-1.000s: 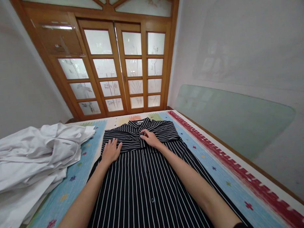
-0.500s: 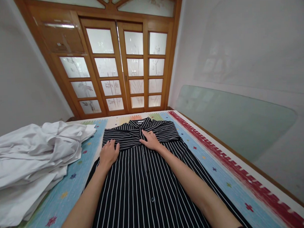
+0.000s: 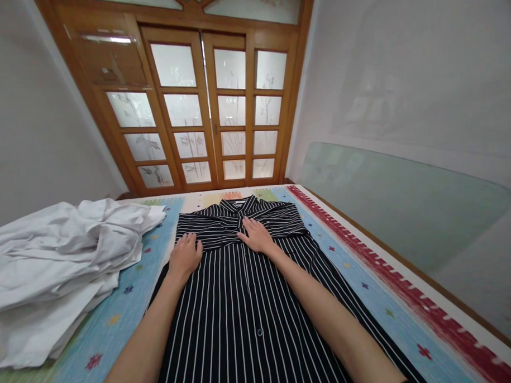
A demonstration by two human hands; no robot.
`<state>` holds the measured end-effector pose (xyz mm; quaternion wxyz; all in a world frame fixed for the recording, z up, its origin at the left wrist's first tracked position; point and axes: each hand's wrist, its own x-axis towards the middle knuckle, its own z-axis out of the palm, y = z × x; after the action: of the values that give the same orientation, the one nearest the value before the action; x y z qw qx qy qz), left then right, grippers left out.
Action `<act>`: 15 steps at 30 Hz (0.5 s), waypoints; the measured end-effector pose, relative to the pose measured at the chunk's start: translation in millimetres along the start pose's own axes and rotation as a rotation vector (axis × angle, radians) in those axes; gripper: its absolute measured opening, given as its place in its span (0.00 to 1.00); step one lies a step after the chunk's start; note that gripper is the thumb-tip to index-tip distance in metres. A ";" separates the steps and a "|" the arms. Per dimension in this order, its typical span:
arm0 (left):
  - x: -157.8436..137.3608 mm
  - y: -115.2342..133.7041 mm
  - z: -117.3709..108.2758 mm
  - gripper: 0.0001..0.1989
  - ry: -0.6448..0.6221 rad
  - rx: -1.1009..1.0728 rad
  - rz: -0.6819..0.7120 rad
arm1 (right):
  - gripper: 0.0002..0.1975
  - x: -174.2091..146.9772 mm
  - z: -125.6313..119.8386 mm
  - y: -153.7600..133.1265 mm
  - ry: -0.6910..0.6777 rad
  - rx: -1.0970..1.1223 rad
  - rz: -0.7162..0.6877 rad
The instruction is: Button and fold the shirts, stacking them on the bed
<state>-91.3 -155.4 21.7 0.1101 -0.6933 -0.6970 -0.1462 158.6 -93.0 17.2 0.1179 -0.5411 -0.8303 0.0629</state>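
Note:
A black shirt (image 3: 230, 304) with white stripes lies front side up, its collar at the far end and its sleeves folded across the chest. My left hand (image 3: 186, 254) rests on the folded sleeve at the shirt's left side, fingers stretched out. Near the middle of the chest, just below the collar, my right hand (image 3: 256, 235) lies flat on the crossed sleeves with its fingers spread a little. Both palms face down on the cloth. The shirt's lower end runs out of view at the bottom.
White crumpled cloth (image 3: 73, 242) is heaped on the left of the patterned bed cover (image 3: 129, 307). A pale green rounded panel (image 3: 398, 203) stands along the right wall. Wooden doors with glass panes (image 3: 211, 109) close off the far side.
The camera view has shifted slightly. The fingers of my right hand lie a little closer together and flatter on the shirt; my left hand stays in place.

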 end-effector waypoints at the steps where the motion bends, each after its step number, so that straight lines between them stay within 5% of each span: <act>1: -0.9 0.8 0.1 0.23 -0.004 -0.021 0.042 | 0.40 0.4 -0.3 -0.4 -0.014 -0.001 0.018; 5: -1.9 1.2 1.7 0.24 -0.107 -0.091 0.184 | 0.39 0.3 -1.8 -1.8 -0.062 -0.010 0.063; 15: -1.7 -5.3 2.7 0.35 -0.235 -0.046 0.117 | 0.40 -13.9 -3.9 15.0 -0.027 0.009 0.136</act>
<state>-96.5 -156.0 18.4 0.0201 -0.7473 -0.6601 -0.0734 178.3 -99.7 15.7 0.1047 -0.5950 -0.7927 0.0818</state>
